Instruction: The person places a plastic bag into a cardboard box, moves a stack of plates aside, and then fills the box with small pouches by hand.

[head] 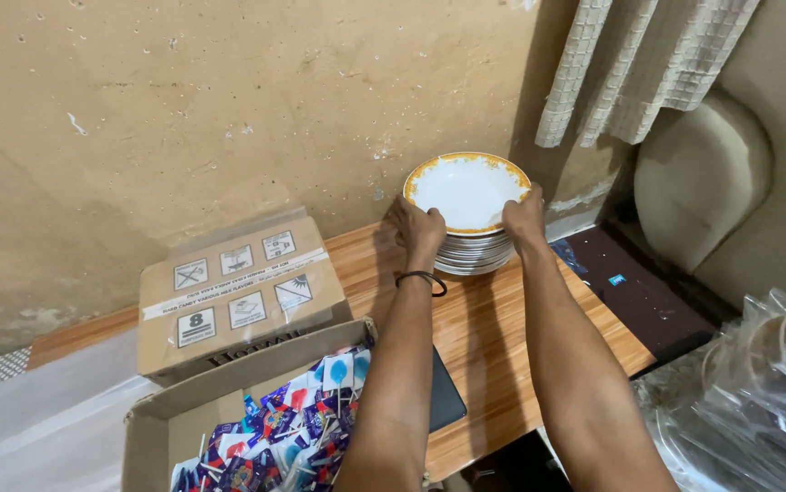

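Gripping a stack of plates, white with an orange-yellow rim, we judge it heavy, rigid, glazed slick and breakable, best held low on opposite sides rather than by the top rim. It sits on the wooden tabletop at 12 o'clock, close against the wall. Our left hand curls its fingers onto the stack at 9 o'clock; our right hand clasps it at 3 o'clock. At 7 o'clock stands an open cardboard box of wrapped lollipops.
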